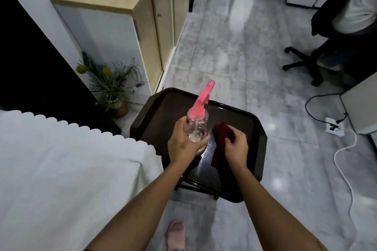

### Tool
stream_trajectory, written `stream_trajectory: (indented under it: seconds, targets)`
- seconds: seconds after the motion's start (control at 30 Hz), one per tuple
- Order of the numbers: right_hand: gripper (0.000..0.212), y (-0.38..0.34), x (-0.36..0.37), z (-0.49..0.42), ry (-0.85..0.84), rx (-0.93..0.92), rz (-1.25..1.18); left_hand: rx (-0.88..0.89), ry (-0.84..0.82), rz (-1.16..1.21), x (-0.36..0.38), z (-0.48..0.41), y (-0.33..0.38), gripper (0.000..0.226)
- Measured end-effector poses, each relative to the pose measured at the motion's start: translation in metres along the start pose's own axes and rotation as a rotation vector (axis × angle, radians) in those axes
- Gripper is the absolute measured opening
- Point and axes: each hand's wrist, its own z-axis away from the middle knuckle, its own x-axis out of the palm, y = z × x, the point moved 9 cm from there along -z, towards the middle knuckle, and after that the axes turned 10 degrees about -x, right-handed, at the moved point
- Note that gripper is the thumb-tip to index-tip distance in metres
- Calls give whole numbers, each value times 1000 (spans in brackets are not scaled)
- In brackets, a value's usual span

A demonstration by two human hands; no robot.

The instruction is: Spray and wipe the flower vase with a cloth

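Note:
A clear spray bottle (197, 122) with a pink trigger head stands on a dark brown tray (240, 120). My left hand (184, 144) is wrapped around the bottle's body. Beside it on the tray lies a dark red cloth (221, 131), and my right hand (236, 146) rests on it with fingers curled onto the fabric. The flower vase (117, 105), holding green stems and yellow blooms, stands on the floor to the left, beyond the tray and well apart from both hands.
The tray sits on a small metal stool (208, 171). A white-covered bed (61, 169) fills the left. A wooden cabinet (142, 26) stands behind the vase. A person on an office chair (302, 65) is at the far right. A power strip (334, 126) and cables lie on the tiled floor.

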Motion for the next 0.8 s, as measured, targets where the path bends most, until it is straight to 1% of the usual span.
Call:
stream_trajectory:
  seconds: [0.03, 0.1, 0.17, 0.2, 0.27, 0.33, 0.43, 0.5, 0.6, 0.67, 0.73, 0.8]
  targets:
    - [44, 1, -2, -1, 28, 22, -78, 0, -2, -2, 1, 0, -1, 72]
    - [46, 7, 1, -2, 20, 78, -190, -4, 1, -6, 2, 0, -4, 76]
    - [47, 12, 3, 0, -3, 115, -198, -3, 3, -8, 4, -1, -6, 79]
    - [46, 11, 1, 1, -9, 112, -153, -1, 1, -8, 5, -2, -6, 80]
    - [39, 4, -3, 3, -21, 57, 17, 7, -2, -10, 6, -2, -5, 80]
    - [40, 0, 2, 4, -89, -19, 204, 7, -11, -2, 8, -2, -5, 80]
    - [50, 5, 17, 17, -319, -72, 622, -5, -34, 0, 12, -3, -5, 83]
    - [59, 16, 22, 26, -457, -48, 762, -16, -53, 6, 15, -3, -8, 86]
    - [63, 17, 21, 29, -549, -35, 808, -49, -95, 63, 15, 0, -13, 89]
    - [62, 10, 17, 30, -583, -22, 794, -43, -104, 25, 14, 2, -14, 96]
    - [61, -2, 11, 33, -569, -30, 760, -66, -131, -66, 12, 9, -14, 105]
    - [62, -20, 3, 39, -547, -85, 761, -119, -195, -214, 13, 15, -21, 108]
